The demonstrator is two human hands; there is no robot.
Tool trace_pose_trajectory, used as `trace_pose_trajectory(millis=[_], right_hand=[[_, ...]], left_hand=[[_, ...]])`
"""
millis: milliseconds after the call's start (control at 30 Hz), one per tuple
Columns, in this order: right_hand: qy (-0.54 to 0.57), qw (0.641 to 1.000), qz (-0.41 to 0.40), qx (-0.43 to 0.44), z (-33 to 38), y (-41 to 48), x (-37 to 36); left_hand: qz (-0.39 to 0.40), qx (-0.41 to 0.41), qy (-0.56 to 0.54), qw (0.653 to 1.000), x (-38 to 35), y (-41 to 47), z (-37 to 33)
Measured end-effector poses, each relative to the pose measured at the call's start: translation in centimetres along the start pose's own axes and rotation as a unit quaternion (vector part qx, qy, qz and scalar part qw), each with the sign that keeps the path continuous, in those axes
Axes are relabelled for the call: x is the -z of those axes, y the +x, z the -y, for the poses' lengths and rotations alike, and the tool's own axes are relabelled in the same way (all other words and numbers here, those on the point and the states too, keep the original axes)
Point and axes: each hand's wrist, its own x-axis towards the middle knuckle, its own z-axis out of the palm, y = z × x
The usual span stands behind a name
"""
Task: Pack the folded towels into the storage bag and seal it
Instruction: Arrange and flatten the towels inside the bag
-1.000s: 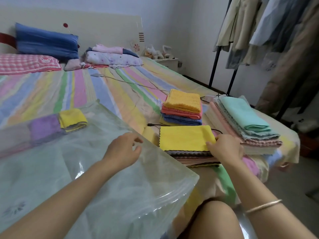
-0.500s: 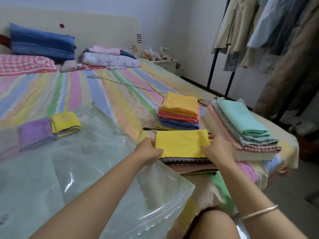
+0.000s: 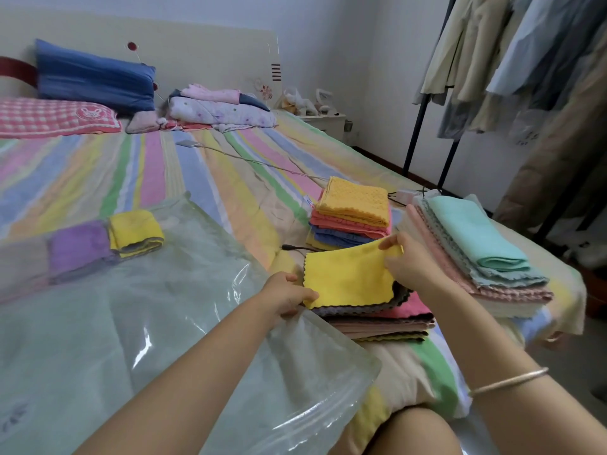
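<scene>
A large clear storage bag (image 3: 138, 323) lies on the striped bed at the left, with a folded purple towel (image 3: 78, 247) and a folded yellow towel (image 3: 136, 233) inside it. A yellow towel (image 3: 348, 277) sits lifted off the near stack of flat towels (image 3: 394, 320). My left hand (image 3: 289, 295) grips its near left corner. My right hand (image 3: 410, 264) pinches its far right corner, raised off the stack. Behind stands a stack topped by an orange towel (image 3: 354, 201). To the right lies a pile topped by a mint towel (image 3: 473, 234).
A black cable (image 3: 295, 248) runs between the stacks. Pillows (image 3: 95, 80) and folded bedding (image 3: 223, 110) rest at the headboard. A clothes rack (image 3: 417, 133) with hanging coats stands right of the bed. The bed's edge is close to the right pile.
My left hand left the bag and took the yellow towel's near left corner. My right hand lifted the far right corner, so the towel now tilts up off the stack.
</scene>
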Motion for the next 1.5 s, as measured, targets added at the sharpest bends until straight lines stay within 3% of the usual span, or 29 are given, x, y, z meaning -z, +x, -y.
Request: trace_pose_trajectory(millis=[100,200,267,333,400,467,533,600,700,767,833,1000,1100,1233,1333,1400,1467,1500], right_hand=[[0.074,0.996,0.002,0.058,2.8,-1.5,0.4],[0.207,0.972,0.051,0.095,6.8,-3.7,0.7],[0.324,0.932,0.111,0.12,9.6,-5.5,0.9],[0.421,0.876,0.184,0.146,11.8,-7.1,1.0],[0.468,0.834,0.247,0.153,13.1,-8.2,1.0],[0.48,0.815,0.297,0.131,13.4,-8.6,0.3],[0.443,0.83,0.33,0.084,12.8,-8.6,-1.5],[0.341,0.867,0.361,0.027,11.2,-8.4,-4.7],[0.087,0.925,0.37,0.0,8.8,-9.1,-10.1],[-0.068,0.946,0.315,0.043,8.2,-10.1,-12.8],[-0.133,0.949,0.265,0.108,9.0,-11.2,-14.4],[-0.285,0.894,0.117,0.325,12.8,-18.0,-15.8],[-0.288,0.88,0.087,0.368,13.5,-22.1,-17.0],[-0.198,0.915,0.078,0.342,12.8,-23.7,-17.7],[-0.144,0.938,0.054,0.311,11.8,-22.6,-16.6],[-0.076,0.962,0.094,0.244,10.9,-21.2,-15.2],[0.013,0.975,0.155,0.16,9.8,-20.0,-13.6],[0.047,0.976,0.174,0.125,9.1,-19.7,-12.8]], left_hand=[[0.009,-0.008,-0.056,0.998,0.1,-0.4,-0.1],[0.002,-0.004,-0.195,0.981,1.0,-1.6,-0.3],[0.059,0.016,-0.325,0.944,2.5,-2.9,-0.3],[0.149,0.018,-0.443,0.884,4.3,-4.5,0.1],[0.174,0.013,-0.462,0.87,6.8,-6.3,1.6],[0.212,-0.023,-0.467,0.858,9.9,-8.4,3.7],[0.234,-0.066,-0.484,0.84,13.3,-10.5,6.0],[0.205,-0.052,-0.513,0.832,15.7,-12.5,8.3],[0.074,0.06,-0.479,0.873,17.5,-13.9,11.3],[0.055,0.094,-0.451,0.886,17.9,-15.2,11.8],[0.033,0.092,-0.431,0.897,17.9,-16.6,11.5],[0.038,0.043,-0.381,0.923,17.8,-18.7,9.5],[0.06,0.034,-0.378,0.923,17.9,-19.5,8.9],[0.097,0.007,-0.417,0.904,17.8,-21.2,7.8],[0.109,-0.015,-0.397,0.911,17.9,-22.1,7.7],[0.055,-0.031,-0.301,0.952,17.2,-22.7,7.6],[-0.054,-0.055,-0.086,0.993,15.5,-22.9,8.3],[-0.106,-0.073,0.048,0.991,14.7,-23.1,8.8]])
